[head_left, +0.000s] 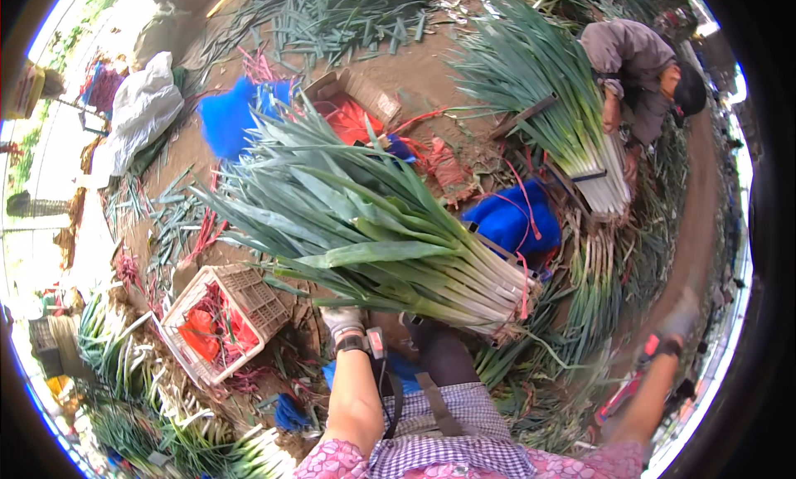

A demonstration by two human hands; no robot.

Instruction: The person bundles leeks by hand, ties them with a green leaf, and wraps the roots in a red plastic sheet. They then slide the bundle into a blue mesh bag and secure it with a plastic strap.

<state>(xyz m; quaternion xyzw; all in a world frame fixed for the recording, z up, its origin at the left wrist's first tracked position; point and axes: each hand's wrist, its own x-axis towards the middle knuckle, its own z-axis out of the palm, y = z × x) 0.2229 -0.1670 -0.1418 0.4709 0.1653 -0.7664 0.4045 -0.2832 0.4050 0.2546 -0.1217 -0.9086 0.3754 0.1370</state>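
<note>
Brown earthen floor; before me, a large green-and-white leek bundle. Pale-gloved left hand at its near edge, perhaps steadying it; blurred right hand well apart. I cannot tell either grip.

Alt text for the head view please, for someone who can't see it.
A bundle of leafy green stalks fills the middle, the wearer's left hand at its near edge, the blurred right hand out to the side. Upper right, a co-worker bends over another bundle; a crate sits lower left.

Produce-packing area: earthen floor, bundled leeks, crate.
</note>
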